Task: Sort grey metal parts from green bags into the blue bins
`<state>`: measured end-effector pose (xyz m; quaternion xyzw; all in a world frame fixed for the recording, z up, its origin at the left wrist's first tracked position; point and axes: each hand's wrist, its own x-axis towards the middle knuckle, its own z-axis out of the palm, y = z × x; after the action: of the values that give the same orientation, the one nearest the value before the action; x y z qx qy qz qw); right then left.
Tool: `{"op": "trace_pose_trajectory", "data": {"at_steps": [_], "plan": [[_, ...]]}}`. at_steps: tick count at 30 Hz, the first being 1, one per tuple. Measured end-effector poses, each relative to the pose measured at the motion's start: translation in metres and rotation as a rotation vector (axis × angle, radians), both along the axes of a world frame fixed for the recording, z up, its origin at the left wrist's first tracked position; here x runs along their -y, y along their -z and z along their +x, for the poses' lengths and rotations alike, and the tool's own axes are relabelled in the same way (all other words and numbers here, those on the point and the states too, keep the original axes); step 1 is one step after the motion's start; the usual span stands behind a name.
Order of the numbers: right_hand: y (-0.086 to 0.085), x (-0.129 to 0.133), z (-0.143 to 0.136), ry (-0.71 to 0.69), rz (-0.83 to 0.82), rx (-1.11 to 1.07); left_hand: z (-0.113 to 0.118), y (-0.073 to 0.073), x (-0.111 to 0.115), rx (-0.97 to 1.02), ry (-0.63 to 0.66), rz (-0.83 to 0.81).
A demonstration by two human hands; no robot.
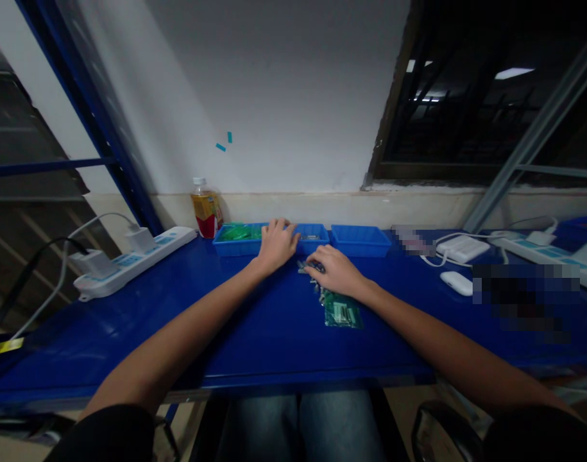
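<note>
R grip at metal pcs, L grip masking bin, bottle nr

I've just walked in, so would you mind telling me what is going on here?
A person's left hand is at the long blue tray, which holds green packets and small parts. The right hand is over loose metallic pieces on the blue table, near a green plastic bag. Whether either hand grips anything is unclear.

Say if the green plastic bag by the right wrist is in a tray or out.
Out: the green plastic bag lies on the blue tabletop, nearer the camera than the right hand and the blue trays.
</note>
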<state>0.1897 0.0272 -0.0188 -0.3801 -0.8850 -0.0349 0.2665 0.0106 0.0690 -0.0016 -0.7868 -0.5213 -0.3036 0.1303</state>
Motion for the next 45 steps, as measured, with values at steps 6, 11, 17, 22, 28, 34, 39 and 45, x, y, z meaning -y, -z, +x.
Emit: {"op": "trace_pose_trajectory", "data": {"at_steps": [6,11,17,22,28,34,39,45], "plan": [[0.009,0.002,-0.012,0.098,0.002,0.186,-0.003,0.011,0.047,-0.004,0.337,-0.069],[0.004,-0.002,-0.005,0.051,0.005,0.071,-0.005,0.015,0.062,0.078,0.485,-0.166],[-0.008,-0.006,0.002,-0.172,-0.132,-0.188,-0.006,0.006,0.06,0.127,0.498,-0.105],[-0.01,-0.006,0.001,-0.207,-0.251,-0.327,-0.008,0.002,0.061,0.158,0.532,-0.093],[-0.007,-0.02,0.015,-0.01,-0.151,-0.373,-0.007,-0.003,0.02,0.138,0.301,-0.088],[0.001,-0.033,0.031,0.176,-0.146,-0.243,0.0,-0.006,-0.038,0.074,0.114,-0.1],[0.0,-0.027,0.026,0.111,-0.197,-0.102,0.005,0.007,-0.024,0.077,0.202,0.02],[-0.002,-0.025,0.024,0.0,-0.391,-0.106,-0.003,0.027,0.023,-0.152,0.549,-0.126]]}}
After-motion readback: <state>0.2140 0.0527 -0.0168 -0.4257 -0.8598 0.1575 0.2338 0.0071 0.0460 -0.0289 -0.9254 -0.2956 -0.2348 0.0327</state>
